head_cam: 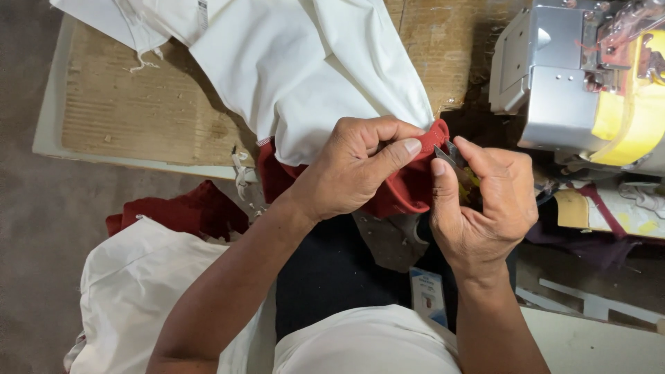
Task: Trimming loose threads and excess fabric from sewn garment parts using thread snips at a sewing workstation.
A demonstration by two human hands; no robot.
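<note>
My left hand (353, 170) pinches a red fabric piece (409, 190) that joins a white garment (305, 62) spread over the wooden table. My right hand (485, 204) holds small metal thread snips (450, 154) with a yellow handle, their tips right at the red fabric's upper edge beside my left thumb. The two hands are close together, almost touching.
A grey and yellow sewing machine (589, 76) stands at the upper right. The worn wooden table (131, 111) lies at the back left. More white cloth (138, 291) and red cloth (187, 211) are piled at the lower left. A small blue-and-white packet (428, 294) rests near my lap.
</note>
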